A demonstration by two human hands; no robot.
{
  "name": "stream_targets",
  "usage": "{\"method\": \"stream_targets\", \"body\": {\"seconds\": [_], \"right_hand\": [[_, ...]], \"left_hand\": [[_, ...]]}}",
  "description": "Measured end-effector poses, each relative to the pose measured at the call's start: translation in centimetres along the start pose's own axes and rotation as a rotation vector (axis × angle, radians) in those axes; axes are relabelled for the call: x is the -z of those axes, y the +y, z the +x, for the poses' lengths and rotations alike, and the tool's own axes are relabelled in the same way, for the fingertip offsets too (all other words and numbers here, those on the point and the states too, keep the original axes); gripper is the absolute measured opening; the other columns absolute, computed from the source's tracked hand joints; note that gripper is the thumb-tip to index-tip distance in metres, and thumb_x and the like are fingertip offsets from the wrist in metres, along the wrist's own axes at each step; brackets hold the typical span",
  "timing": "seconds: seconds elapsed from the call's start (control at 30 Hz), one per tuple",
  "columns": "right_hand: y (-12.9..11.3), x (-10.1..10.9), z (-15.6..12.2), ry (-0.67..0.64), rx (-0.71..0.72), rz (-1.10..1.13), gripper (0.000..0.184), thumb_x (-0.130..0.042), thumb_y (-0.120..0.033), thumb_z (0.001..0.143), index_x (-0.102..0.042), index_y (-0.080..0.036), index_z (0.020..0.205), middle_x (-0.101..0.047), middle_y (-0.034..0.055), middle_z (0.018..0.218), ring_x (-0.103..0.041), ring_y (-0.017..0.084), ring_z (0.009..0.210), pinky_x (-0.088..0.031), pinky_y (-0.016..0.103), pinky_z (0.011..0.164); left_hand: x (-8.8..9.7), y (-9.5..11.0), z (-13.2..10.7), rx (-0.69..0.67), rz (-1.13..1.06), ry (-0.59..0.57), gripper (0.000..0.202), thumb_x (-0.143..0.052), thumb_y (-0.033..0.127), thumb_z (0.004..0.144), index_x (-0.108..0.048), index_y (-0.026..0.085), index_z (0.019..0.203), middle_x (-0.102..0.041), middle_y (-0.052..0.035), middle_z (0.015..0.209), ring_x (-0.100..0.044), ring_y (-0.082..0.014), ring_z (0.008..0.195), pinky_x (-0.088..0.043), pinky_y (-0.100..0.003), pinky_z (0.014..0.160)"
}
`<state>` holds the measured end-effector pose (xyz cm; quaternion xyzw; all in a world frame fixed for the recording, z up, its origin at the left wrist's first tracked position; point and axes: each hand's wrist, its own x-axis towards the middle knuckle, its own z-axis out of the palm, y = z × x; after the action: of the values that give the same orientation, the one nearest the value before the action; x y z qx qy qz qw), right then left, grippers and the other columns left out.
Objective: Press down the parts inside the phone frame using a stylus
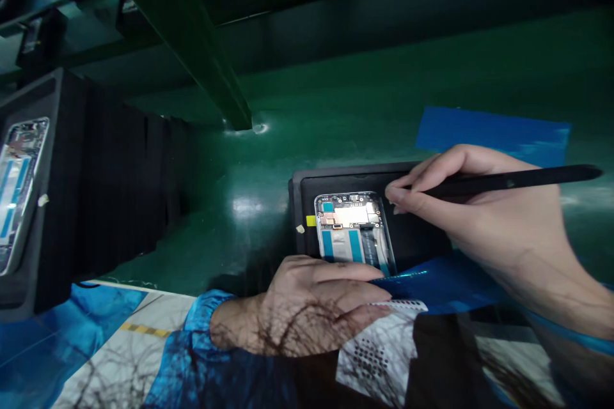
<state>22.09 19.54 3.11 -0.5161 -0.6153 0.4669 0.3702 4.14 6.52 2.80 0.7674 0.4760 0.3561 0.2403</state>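
An opened phone frame with its inner parts showing lies in a black tray on the green bench. My right hand grips a black stylus-like tool whose hidden tip sits by the phone's upper right corner. My left hand rests at the phone's lower end, fingers pinching a small white sheet with dark dots against a blue film. A glossy reflection overlays the bottom of the picture.
A tall stack of black trays stands at the left, with another phone frame on top. A green beam slants down to the bench. A blue sheet lies behind the tray.
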Motion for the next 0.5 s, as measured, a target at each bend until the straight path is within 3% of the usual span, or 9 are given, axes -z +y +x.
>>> {"method": "stream_targets", "body": {"seconds": [0.3, 0.4, 0.5], "right_hand": [[0.5, -0.1, -0.4, 0.003, 0.112, -0.026, 0.023, -0.083, -0.020, 0.073, -0.062, -0.027, 0.066, -0.076, -0.0037, 0.072, -0.075, 0.015, 0.071, -0.061, 0.026, 0.066], [0.9, -0.2, -0.6, -0.007, 0.190, -0.046, 0.024, -0.082, -0.018, 0.076, -0.061, -0.028, 0.068, -0.075, -0.0045, 0.074, -0.074, 0.014, 0.072, -0.060, 0.027, 0.067], [1.4, 0.0, -0.9, -0.047, 0.309, -0.081, 0.024, -0.079, -0.015, 0.079, -0.062, -0.028, 0.069, -0.074, -0.0046, 0.076, -0.073, 0.014, 0.074, -0.058, 0.029, 0.067]], "left_hand": [[0.0, 0.0, 0.1, -0.003, 0.002, 0.019, 0.007, -0.074, 0.025, 0.093, -0.076, 0.019, 0.096, -0.087, 0.0015, 0.098, -0.081, -0.0096, 0.078, -0.065, -0.019, 0.074], [0.1, 0.1, 0.2, -0.008, 0.002, 0.022, 0.008, -0.073, 0.025, 0.094, -0.076, 0.018, 0.095, -0.087, 0.0010, 0.098, -0.081, -0.0089, 0.077, -0.064, -0.017, 0.078], [0.0, 0.1, 0.2, -0.017, 0.017, 0.027, 0.007, -0.073, 0.024, 0.093, -0.076, 0.019, 0.096, -0.087, 0.0010, 0.098, -0.081, -0.0106, 0.077, -0.065, -0.020, 0.072]]}}
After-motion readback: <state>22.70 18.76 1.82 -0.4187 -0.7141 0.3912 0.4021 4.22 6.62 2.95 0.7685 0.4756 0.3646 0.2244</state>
